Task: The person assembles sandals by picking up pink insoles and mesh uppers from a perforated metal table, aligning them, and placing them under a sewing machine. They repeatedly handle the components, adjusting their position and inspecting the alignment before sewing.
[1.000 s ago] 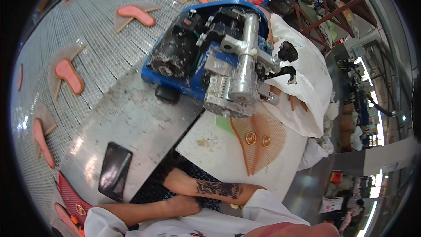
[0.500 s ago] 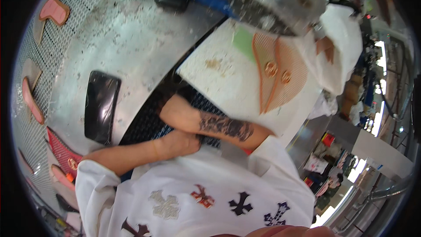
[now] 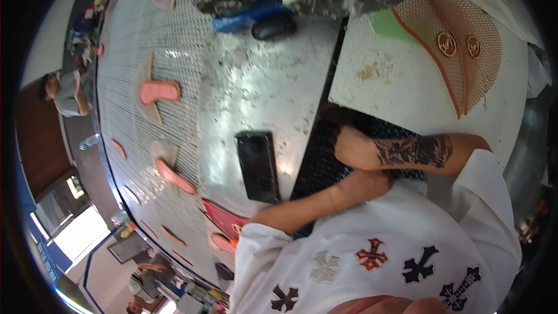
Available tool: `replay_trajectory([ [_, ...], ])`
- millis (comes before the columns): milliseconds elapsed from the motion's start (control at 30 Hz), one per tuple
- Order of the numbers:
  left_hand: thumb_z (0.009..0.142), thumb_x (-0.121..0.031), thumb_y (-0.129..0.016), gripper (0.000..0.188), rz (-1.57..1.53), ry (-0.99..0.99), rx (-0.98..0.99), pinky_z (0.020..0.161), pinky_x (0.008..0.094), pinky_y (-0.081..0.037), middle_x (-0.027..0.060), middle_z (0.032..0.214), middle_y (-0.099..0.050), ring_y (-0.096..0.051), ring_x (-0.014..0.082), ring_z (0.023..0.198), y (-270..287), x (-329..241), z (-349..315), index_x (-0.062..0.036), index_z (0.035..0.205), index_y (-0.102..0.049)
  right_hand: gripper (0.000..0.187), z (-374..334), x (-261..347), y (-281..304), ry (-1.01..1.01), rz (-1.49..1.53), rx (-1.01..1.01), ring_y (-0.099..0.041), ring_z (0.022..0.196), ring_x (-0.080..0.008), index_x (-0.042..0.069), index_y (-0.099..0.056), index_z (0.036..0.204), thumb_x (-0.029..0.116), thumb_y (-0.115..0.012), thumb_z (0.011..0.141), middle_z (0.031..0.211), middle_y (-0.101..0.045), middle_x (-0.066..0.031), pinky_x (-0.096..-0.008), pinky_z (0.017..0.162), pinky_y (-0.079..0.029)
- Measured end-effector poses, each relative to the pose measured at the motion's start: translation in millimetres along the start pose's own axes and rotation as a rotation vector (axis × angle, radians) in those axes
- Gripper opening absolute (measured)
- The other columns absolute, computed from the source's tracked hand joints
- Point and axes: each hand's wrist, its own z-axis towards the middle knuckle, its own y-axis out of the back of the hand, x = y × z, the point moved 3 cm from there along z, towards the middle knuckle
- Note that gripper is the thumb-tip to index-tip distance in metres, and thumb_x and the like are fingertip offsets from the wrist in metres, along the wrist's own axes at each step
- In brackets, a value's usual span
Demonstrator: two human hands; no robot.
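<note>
Your left hand (image 3: pixel 372 185) and right hand (image 3: pixel 353 148) are close together in the middle, with your wrists crossed. The left one lies on the near side of the right wrist and looks to be touching it. The fingers of both are hidden or lost in the dark, so I can't say if they are wide, curled or holding anything. They are over a black bumpy patch (image 3: pixel 314 174), and I can't tell what it is.

The black phone (image 3: pixel 258 166) is nearest, just left of your hands, on the shiny metal plate (image 3: pixel 273 81). Its long side runs near to far, with the far end leaning a bit left. Your left forearm is right by its near end, but your right hand is the closer hand.

The two orange mesh pieces (image 3: pixel 450 64) lie far and to the right, on the white board (image 3: pixel 401 90). They run long from far to near, with the pointed end toward you. Your right arm is nearer to them. A green sheet (image 3: pixel 390 28) sits by their left edge.

Farther left, pink sole shapes (image 3: pixel 161 92) lie on the bumpy belt (image 3: pixel 189 61).
</note>
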Motion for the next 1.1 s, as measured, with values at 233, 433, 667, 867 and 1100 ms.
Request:
replay_trajectory([
  [233, 0.084, -0.014, -0.055, 0.02, 0.033, 0.025, 0.06, 0.082, 0.0313, -0.05, 0.012, 0.092, -0.07, -0.066, 0.0223, 0.09, 0.9, -0.8, -0.5, -0.0022, 0.092, -0.069, 0.023, 10.5, 0.2, -1.9, 0.036, 0.004, 0.077, -0.068, 0.097, -0.0226, 0.008, -0.076, 0.097, 0.015, -0.059, 0.083, 0.104, -0.072, -0.0102, -0.0382, 0.077, -0.05],
  [433, 0.084, -0.014, -0.055, 0.023, 0.118, -0.04, 0.068, 0.084, 0.0326, -0.049, 0.0119, 0.093, -0.07, -0.066, 0.0237, 0.09, 1.2, -0.9, -1.4, -0.002, 0.097, -0.069, 0.024, -0.3, -0.1, 4.8, 0.031, -0.038, 0.018, -0.068, 0.096, -0.0218, 0.007, -0.075, 0.097, 0.016, -0.059, 0.082, 0.102, -0.072, -0.0073, -0.0368, 0.079, -0.05],
  [667, 0.079, -0.013, -0.059, 0.017, 0.015, 0.049, 0.043, 0.077, 0.0356, -0.052, 0.011, 0.083, -0.071, -0.068, 0.0257, 0.081, -5.4, -4.5, -4.6, -0.0049, 0.081, -0.073, 0.017, 14.0, -7.8, -29.2, 0.017, -0.06, -0.299, -0.071, 0.085, -0.0209, 0.012, -0.077, 0.086, 0.015, -0.061, 0.082, 0.088, -0.074, -0.0053, -0.0358, 0.069, -0.052],
  [867, 0.076, -0.014, -0.062, 0.015, -0.119, -0.023, 0.1, 0.077, 0.0392, -0.053, 0.0105, 0.076, -0.07, -0.069, 0.0281, 0.079, -32.2, -8.0, -5.3, -0.0037, 0.075, -0.073, 0.018, -11.8, -5.6, 21.3, 0.061, -0.05, -0.278, -0.069, 0.09, -0.0231, 0.007, -0.073, 0.091, 0.012, -0.057, 0.083, 0.094, -0.072, -0.0097, -0.0361, 0.073, -0.053],
  [1100, 0.078, -0.015, -0.063, 0.017, -0.026, -0.087, 0.105, 0.074, 0.0407, -0.055, 0.0087, 0.077, -0.073, -0.071, 0.0278, 0.077, -22.3, -7.3, -1.8, -0.0057, 0.075, -0.076, 0.02, -9.2, -7.8, 23.9, 0.113, -0.006, -0.26, -0.069, 0.088, -0.0281, 0.004, -0.07, 0.096, 0.015, -0.06, 0.082, 0.092, -0.071, -0.0129, -0.0417, 0.069, -0.054],
])
